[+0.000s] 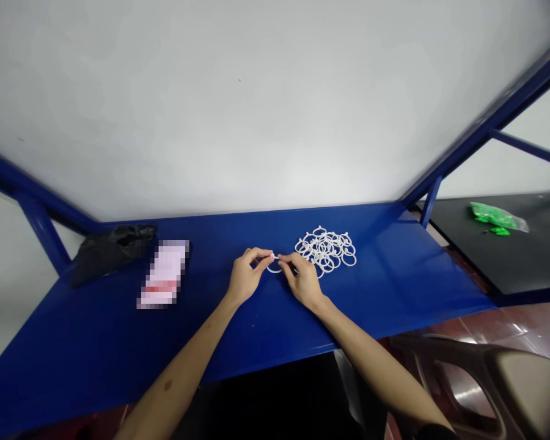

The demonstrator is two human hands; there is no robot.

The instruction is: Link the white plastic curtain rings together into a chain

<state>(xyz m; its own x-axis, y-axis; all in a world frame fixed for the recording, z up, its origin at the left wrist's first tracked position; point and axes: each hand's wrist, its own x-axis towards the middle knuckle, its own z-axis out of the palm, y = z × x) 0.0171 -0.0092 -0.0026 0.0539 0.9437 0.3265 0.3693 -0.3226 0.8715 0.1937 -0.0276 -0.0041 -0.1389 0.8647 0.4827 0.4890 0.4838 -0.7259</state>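
White ring (275,269) between both hands, left hand (247,275) and right hand (304,280) each pinching it, fingertips nearly closed (ring pile (325,249) just beyond right hand, on blue tabletop (275,324)).

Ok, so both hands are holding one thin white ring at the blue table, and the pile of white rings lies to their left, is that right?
Not quite: the head view shows the pile of thin white rings to the right of the hands, not the left. The left hand and right hand do hold one thin white ring at the blue table.
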